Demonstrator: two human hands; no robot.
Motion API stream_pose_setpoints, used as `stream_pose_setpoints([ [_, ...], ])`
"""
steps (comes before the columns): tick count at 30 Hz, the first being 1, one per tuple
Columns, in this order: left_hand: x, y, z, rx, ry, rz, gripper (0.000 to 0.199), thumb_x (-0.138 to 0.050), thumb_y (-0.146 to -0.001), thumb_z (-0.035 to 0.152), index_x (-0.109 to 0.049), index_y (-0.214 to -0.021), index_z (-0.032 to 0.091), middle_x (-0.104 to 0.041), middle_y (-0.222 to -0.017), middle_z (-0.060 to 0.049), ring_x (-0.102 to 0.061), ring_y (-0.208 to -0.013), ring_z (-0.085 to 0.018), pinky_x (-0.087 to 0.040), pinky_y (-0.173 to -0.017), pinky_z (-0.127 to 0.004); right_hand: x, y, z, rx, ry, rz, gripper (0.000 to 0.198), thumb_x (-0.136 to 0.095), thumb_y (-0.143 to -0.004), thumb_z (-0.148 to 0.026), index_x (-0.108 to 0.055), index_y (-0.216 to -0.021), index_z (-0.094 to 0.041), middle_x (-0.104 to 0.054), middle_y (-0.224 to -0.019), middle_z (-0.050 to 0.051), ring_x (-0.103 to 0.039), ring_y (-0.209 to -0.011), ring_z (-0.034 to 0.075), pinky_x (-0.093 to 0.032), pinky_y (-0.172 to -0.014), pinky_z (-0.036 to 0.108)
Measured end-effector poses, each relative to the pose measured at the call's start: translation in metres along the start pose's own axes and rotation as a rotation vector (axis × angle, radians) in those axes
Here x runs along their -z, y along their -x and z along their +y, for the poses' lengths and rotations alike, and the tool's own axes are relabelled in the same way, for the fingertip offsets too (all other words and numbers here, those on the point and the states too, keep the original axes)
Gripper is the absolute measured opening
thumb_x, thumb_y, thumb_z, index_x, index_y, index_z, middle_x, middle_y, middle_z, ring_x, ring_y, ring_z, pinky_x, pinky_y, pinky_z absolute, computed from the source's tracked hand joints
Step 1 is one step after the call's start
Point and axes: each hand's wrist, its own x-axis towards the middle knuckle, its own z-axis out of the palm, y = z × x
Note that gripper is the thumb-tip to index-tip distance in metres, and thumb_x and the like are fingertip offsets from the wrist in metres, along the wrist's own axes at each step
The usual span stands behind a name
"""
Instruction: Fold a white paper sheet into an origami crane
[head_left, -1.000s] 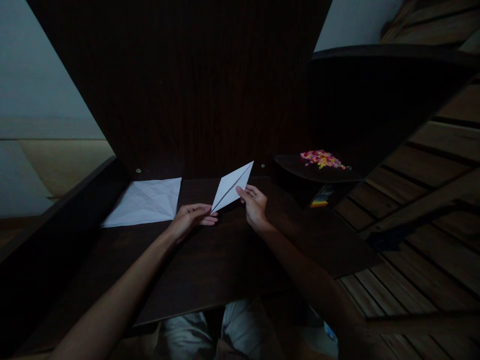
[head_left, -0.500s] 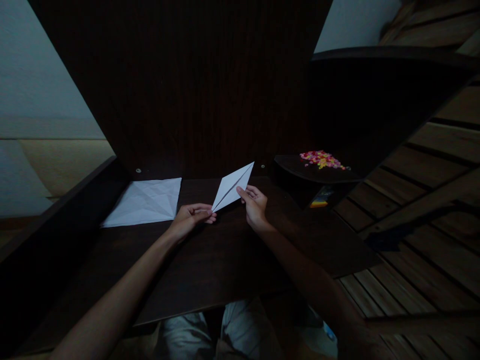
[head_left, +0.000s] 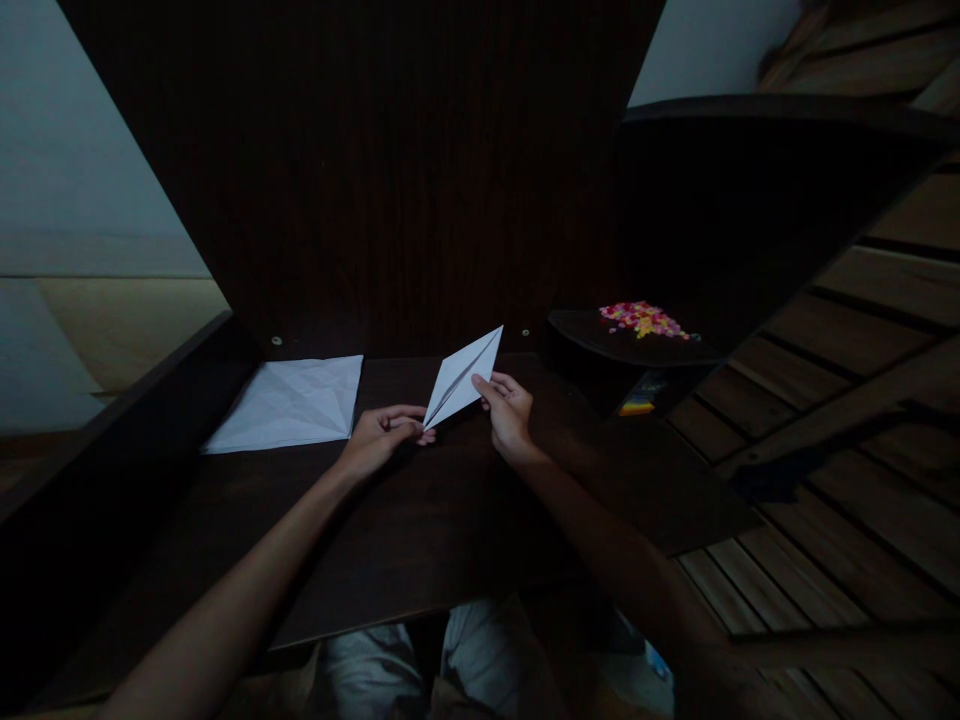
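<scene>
Between my two hands is a folded white sheet of paper [head_left: 457, 372], shaped like a long diamond with a dark slit along its middle. It is tilted, its far point up and to the right, above the dark desk [head_left: 420, 530]. My left hand [head_left: 386, 437] pinches the near lower tip between thumb and fingers. At the right edge, my right hand [head_left: 510, 412] grips the paper, thumb on top and fingers behind. Left of my left hand lies creased white paper [head_left: 292, 405], flat on the desk.
A small rounded shelf [head_left: 577, 325] at the right carries a heap of pink, red and yellow bits [head_left: 645, 319]. Beneath it is a yellow-edged item [head_left: 637, 408]. A dark panel [head_left: 420, 180] rises behind the desk, and a low side wall [head_left: 135, 420] borders the left.
The folded paper has shifted slightly, its far tip a little to the left, and the slit along its middle looks wider. Both hands keep their hold.
</scene>
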Motion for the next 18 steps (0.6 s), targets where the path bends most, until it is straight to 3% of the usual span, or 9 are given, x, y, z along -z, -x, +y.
stream_pose_setpoints([
  [11, -0.0014, 0.0008, -0.0013, -0.006, -0.083, 0.011, 0.042, -0.081, -0.057, 0.038, -0.070, -0.088, 0.011, -0.074, -0.075, -0.010, -0.069, -0.069, -0.021, -0.054, -0.074, -0.036, -0.0008, 0.0031, 0.0014, -0.030, 0.043, -0.072, 0.032, -0.078, -0.055, -0.034, -0.065, -0.076, -0.015, -0.064, -0.067, 0.001, -0.049, -0.053, 0.009, -0.034, -0.046, 0.022],
  [15, -0.0024, 0.0033, 0.0013, 0.008, -0.069, -0.042, 0.046, -0.081, -0.059, 0.037, -0.068, -0.095, 0.011, -0.074, -0.071, -0.009, -0.068, -0.063, -0.021, -0.055, -0.069, -0.035, -0.0002, 0.0017, -0.0003, -0.067, 0.031, -0.109, 0.031, -0.078, -0.054, -0.033, -0.065, -0.075, -0.015, -0.064, -0.067, 0.001, -0.048, -0.052, 0.008, -0.033, -0.045, 0.020],
  [18, -0.0041, 0.0058, 0.0034, 0.035, -0.009, -0.115, 0.041, -0.077, -0.064, 0.042, -0.068, -0.090, 0.012, -0.071, -0.064, -0.007, -0.067, -0.056, -0.020, -0.054, -0.060, -0.033, -0.0009, 0.0031, -0.0027, -0.144, 0.002, -0.208, 0.028, -0.078, -0.054, -0.032, -0.065, -0.072, -0.016, -0.063, -0.064, 0.000, -0.047, -0.049, 0.007, -0.033, -0.044, 0.020],
])
